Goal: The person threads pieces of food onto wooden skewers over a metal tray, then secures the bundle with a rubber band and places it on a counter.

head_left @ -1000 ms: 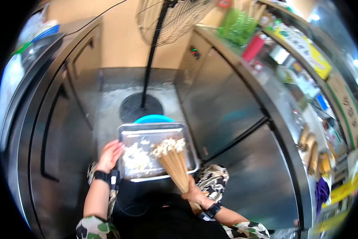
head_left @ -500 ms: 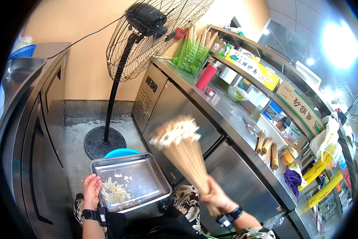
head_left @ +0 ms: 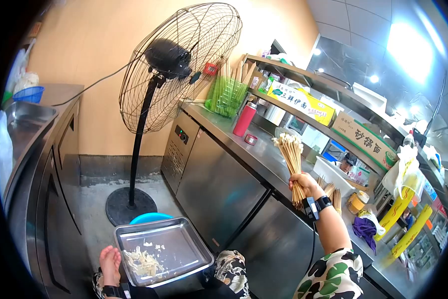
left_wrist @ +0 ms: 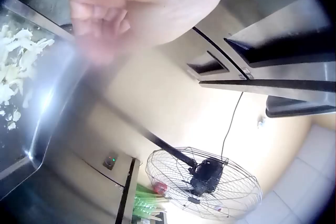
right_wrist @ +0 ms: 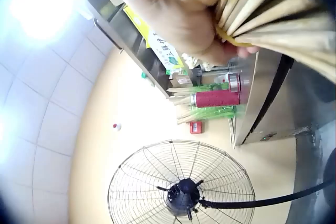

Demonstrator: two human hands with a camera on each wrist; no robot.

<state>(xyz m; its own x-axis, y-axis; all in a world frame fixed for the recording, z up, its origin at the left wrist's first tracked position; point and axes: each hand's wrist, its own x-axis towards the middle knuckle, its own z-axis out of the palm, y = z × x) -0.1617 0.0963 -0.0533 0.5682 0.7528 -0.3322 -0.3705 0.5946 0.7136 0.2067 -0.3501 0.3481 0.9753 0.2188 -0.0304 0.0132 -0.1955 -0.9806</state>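
My right hand (head_left: 306,184) grips a bundle of wooden skewers (head_left: 292,154) over the counter, with pale food pieces clustered at their upper ends. In the right wrist view a yellowish band (right_wrist: 231,39) circles the skewers (right_wrist: 294,35) beside my fingers. A shallow metal tray (head_left: 191,244) lies tilted over my lap. Shredded whitish food (head_left: 143,262) is heaped in its left part, with small bits scattered nearby. My left hand (head_left: 110,263) is at the tray's left rim, palm up, its fingers loosely bent and holding nothing.
More skewer bundles (head_left: 336,200) lie on the steel counter (head_left: 268,154) beside a white bin (head_left: 333,172). A red bottle (head_left: 245,118) and a green basket of sticks (head_left: 227,94) stand farther back. A floor fan (head_left: 171,60) rises ahead; a blue basin (head_left: 151,218) sits behind the tray.
My right hand has lifted the skewer bundle from over the tray, up and right to the counter. The view has swung right and up. My left hand stays by the tray's left rim.
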